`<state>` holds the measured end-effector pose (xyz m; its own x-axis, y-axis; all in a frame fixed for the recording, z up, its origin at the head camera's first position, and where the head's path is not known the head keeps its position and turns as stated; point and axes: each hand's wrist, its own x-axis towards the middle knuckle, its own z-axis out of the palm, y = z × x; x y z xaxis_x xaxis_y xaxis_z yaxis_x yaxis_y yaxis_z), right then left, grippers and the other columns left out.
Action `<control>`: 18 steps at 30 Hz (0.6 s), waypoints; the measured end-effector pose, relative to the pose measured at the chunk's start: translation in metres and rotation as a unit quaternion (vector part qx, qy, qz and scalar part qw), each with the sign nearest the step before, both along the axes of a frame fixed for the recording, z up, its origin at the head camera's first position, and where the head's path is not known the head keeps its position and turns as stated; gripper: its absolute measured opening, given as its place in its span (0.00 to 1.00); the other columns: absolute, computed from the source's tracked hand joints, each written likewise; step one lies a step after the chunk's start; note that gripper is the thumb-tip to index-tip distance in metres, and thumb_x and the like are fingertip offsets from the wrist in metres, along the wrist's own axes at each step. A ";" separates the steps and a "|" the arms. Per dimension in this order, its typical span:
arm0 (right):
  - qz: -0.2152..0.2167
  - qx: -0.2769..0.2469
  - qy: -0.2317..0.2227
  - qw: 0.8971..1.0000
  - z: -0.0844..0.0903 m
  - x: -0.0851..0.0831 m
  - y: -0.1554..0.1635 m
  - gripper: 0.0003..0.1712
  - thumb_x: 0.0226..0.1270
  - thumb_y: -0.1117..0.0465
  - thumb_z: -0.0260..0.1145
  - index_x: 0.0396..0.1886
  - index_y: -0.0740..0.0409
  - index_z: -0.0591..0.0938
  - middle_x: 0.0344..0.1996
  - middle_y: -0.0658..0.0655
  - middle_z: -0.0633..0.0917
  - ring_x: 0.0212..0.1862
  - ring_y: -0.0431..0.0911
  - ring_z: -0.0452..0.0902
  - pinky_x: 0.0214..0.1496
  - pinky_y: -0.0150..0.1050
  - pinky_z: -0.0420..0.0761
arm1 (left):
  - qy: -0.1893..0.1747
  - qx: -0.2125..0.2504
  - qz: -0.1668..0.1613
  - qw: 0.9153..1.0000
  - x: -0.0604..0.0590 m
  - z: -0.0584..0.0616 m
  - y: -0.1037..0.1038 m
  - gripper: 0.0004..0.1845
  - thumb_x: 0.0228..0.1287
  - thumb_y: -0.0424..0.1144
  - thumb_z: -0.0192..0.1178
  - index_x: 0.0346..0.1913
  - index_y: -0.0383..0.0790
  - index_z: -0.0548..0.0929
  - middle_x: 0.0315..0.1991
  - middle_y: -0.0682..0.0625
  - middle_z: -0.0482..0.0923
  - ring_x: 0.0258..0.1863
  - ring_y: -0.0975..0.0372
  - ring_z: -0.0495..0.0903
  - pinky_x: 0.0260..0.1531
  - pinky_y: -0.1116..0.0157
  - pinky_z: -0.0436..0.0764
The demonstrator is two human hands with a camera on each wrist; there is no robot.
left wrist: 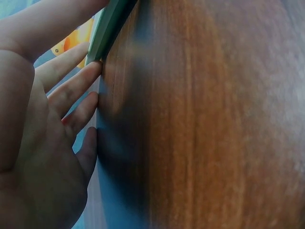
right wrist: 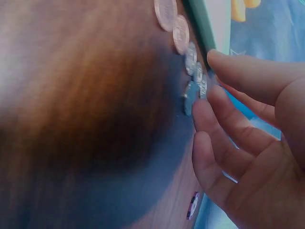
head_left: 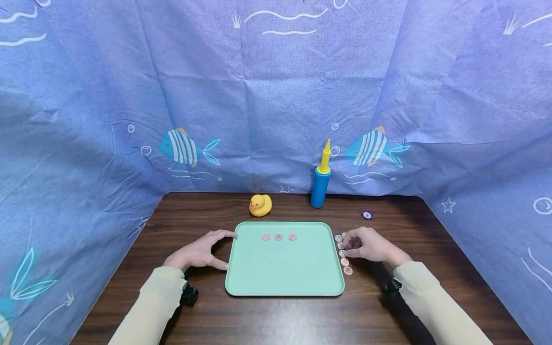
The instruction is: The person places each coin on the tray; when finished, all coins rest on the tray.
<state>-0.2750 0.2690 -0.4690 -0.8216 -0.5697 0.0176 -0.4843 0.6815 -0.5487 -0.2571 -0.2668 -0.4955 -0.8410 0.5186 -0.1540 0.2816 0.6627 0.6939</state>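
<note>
A mint-green tray (head_left: 284, 280) lies on the dark wooden table, with a row of three copper coins (head_left: 278, 237) near its far edge. My left hand (head_left: 200, 251) rests at the tray's left rim, thumb and fingers spread apart. Along the right rim, several silver coins (head_left: 341, 246) and copper coins (head_left: 348, 270) lie on the table. Over the silver ones is my right hand (head_left: 368, 244), its fingers loosely bent. In the right wrist view the fingertips come right up to a silver coin (right wrist: 190, 98), and no coin shows between thumb and fingers.
Behind the tray sits a yellow rubber duck (head_left: 260, 205). A blue hand pump (head_left: 320, 187) with a yellow nozzle stands upright at the back. Farther right lies a dark-rimmed poker chip (head_left: 367, 215). Blue fish-patterned cloth (head_left: 276, 105) hangs around the table's back and sides.
</note>
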 end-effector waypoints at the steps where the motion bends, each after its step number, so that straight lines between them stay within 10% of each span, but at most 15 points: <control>1: 0.006 0.000 -0.002 1.000 0.000 0.002 0.000 0.08 0.59 0.64 0.80 0.35 0.55 0.87 0.29 0.43 0.85 0.32 0.35 0.78 0.37 0.33 0.80 | -0.001 0.000 0.001 1.000 0.000 0.000 0.000 0.49 0.56 0.56 0.80 0.79 0.50 0.69 0.79 0.45 0.62 0.81 0.43 0.54 0.72 0.35 0.60; 18: 0.020 0.034 0.029 0.999 -0.008 0.009 -0.009 0.12 0.57 0.60 0.83 0.27 0.48 0.85 0.24 0.40 0.82 0.30 0.37 0.77 0.33 0.33 0.76 | 0.002 0.003 0.000 1.000 -0.002 -0.001 -0.001 0.49 0.55 0.56 0.80 0.78 0.51 0.69 0.79 0.45 0.63 0.80 0.44 0.56 0.73 0.36 0.61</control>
<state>-0.2656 0.2600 -0.4766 -0.7972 -0.6032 0.0244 -0.5412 0.6962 -0.4716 -0.2590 -0.2673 -0.4967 -0.8421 0.5188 -0.1474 0.2839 0.6587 0.6968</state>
